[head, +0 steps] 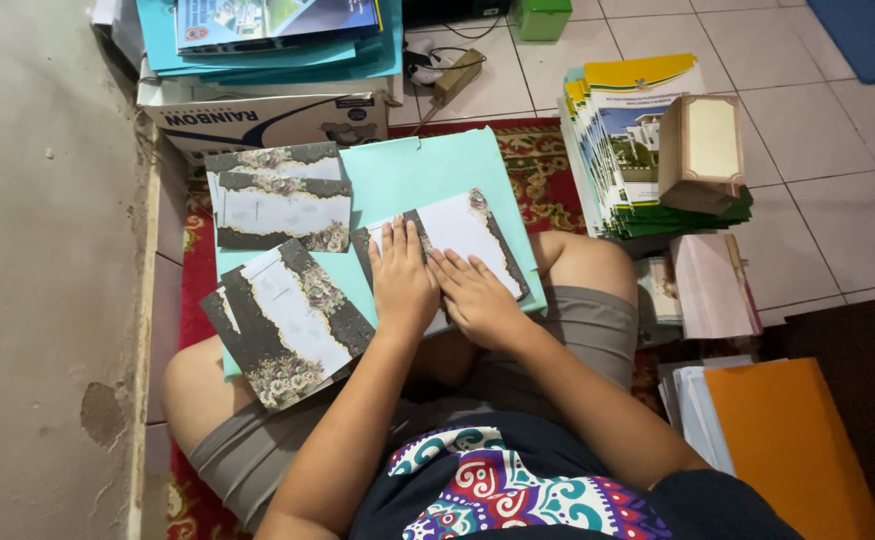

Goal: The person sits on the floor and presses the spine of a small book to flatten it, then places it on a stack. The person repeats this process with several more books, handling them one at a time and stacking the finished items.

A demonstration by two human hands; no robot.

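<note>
A red patterned rug [548, 160] covers the tiled floor under the seated person. Across the lap lies a turquoise folder [428, 175], serving as a surface. On it, a floral card [463, 232] with a white centre sits at the near right edge. The left hand [402, 280] and right hand [480, 298] both press flat on this card, fingers spread, gripping nothing. More floral cards [283, 320] lie just left
</note>
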